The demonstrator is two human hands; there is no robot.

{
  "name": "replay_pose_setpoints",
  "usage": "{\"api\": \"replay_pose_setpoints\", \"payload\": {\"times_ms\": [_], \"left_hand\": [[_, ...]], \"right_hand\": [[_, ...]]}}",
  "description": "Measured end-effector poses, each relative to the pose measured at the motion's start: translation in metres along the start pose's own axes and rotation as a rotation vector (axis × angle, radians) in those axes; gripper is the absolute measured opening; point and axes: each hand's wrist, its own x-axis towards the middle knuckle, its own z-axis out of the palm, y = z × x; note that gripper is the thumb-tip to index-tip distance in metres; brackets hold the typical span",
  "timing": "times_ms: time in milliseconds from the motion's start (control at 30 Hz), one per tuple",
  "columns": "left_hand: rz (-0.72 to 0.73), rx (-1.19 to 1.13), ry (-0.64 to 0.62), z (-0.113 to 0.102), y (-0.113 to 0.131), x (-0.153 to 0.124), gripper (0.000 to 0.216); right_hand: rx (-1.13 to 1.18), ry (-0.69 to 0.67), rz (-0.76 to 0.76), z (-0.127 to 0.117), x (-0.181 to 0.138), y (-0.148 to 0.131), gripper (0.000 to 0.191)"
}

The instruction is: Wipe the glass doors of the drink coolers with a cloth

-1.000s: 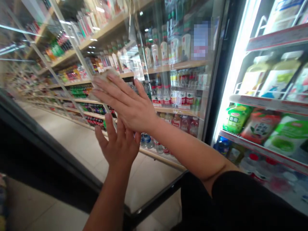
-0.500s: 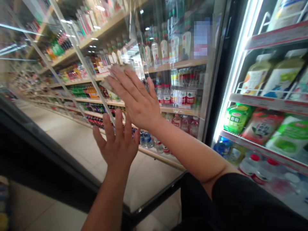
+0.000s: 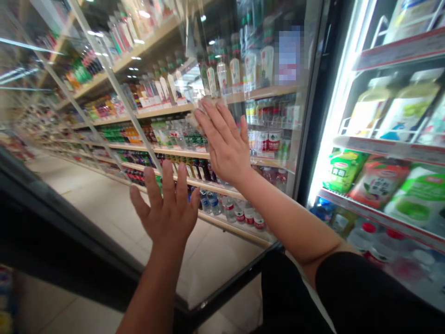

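An open glass fridge door [image 3: 114, 218] swings out to my left, and store shelves with drinks show through it and in its reflections. My left hand [image 3: 165, 208] lies flat on the glass with its fingers spread and holds nothing. My right hand [image 3: 224, 139] is higher up, fingers stretched out, pressing a pale cloth [image 3: 196, 118] flat against the glass. Only the cloth's edge shows past the fingertips.
The lit fridge interior [image 3: 385, 148] at right holds shelves of green and white drink cartons and bottles. The door's dark frame [image 3: 222, 292] runs along the bottom. Pale floor tiles [image 3: 55, 306] show below left.
My right hand has slid the cloth to the right across the glass. My left hand has stayed in place on the door.
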Motion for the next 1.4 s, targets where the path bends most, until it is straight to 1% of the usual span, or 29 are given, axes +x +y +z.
{"api": "replay_pose_setpoints", "payload": {"times_ms": [133, 267, 367, 433, 533, 633, 733, 800, 967, 1100, 1167, 1300, 1400], "left_hand": [[0.051, 0.055, 0.023, 0.002, -0.003, 0.000, 0.072], [0.069, 0.109, 0.067, 0.005, -0.002, 0.000, 0.074], [0.085, 0.129, 0.096, 0.006, -0.002, 0.000, 0.074], [0.106, 0.140, 0.098, 0.006, -0.003, 0.000, 0.076], [0.125, 0.154, 0.100, 0.006, -0.005, 0.000, 0.078], [0.117, 0.156, 0.105, 0.006, -0.005, 0.000, 0.078], [0.101, 0.134, 0.087, 0.005, -0.004, -0.001, 0.078], [0.089, 0.103, 0.060, 0.005, -0.005, -0.001, 0.077], [0.048, 0.007, 0.020, 0.005, -0.008, -0.001, 0.074], [0.050, 0.017, 0.057, 0.006, -0.004, -0.001, 0.071], [0.044, 0.040, 0.079, 0.006, -0.004, -0.002, 0.069], [0.091, 0.063, 0.072, 0.010, -0.010, -0.004, 0.070], [0.091, 0.050, 0.074, 0.010, -0.014, -0.005, 0.069]], "right_hand": [[-0.035, 0.035, 0.067, -0.003, 0.007, 0.013, 0.057], [-0.006, 0.079, 0.094, -0.004, -0.005, 0.027, 0.056], [0.002, 0.072, 0.076, -0.004, -0.010, 0.040, 0.056], [-0.017, 0.062, 0.087, -0.004, -0.007, 0.050, 0.056], [-0.047, 0.092, 0.138, -0.005, -0.003, 0.066, 0.056], [-0.032, 0.121, 0.161, -0.004, -0.012, 0.081, 0.055], [0.010, 0.102, 0.182, -0.005, -0.025, 0.097, 0.056], [0.024, 0.094, 0.205, -0.005, -0.026, 0.109, 0.056], [0.035, 0.142, 0.292, -0.009, -0.013, 0.138, 0.055], [0.048, 0.130, 0.315, -0.012, -0.011, 0.148, 0.055], [0.064, 0.135, 0.337, -0.014, -0.006, 0.152, 0.055], [0.108, 0.173, 0.428, -0.012, 0.027, 0.163, 0.056], [0.153, 0.258, 0.391, 0.000, 0.048, 0.171, 0.059]]}}
